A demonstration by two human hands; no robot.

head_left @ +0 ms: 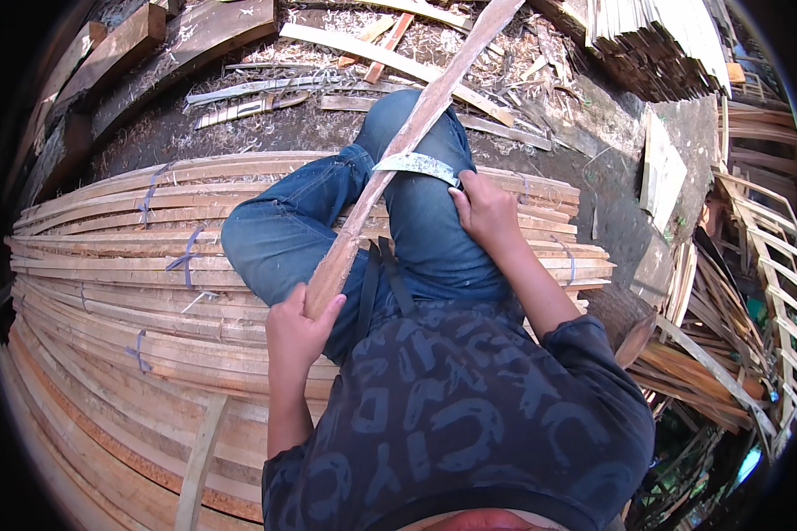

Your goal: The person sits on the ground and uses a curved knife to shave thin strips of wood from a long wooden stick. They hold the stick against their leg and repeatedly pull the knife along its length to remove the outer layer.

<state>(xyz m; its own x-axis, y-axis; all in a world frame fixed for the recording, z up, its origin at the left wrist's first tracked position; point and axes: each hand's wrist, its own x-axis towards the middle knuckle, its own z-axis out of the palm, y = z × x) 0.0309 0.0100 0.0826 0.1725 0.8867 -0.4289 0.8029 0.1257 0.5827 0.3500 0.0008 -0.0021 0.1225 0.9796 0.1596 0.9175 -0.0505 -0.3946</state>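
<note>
My left hand [299, 329] is closed round the near end of a long, rough wooden strip [409, 133]. The strip slants up and to the right across my lap, past my bent knee, and its far end reaches the top of the view. My right hand [485, 205] grips the dark handle of a knife, mostly hidden in the fingers. The pale, worn knife blade [423, 165] points left over my jeans [434, 221], and its tip end meets the strip near the strip's middle.
Bundles of long wooden strips [106, 265] tied with purple cord lie under me and to the left. Curved planks [186, 62] rest at the upper left. Shavings and offcuts [266, 106] litter the ground ahead. A stack of thin slats [655, 44] stands at the upper right.
</note>
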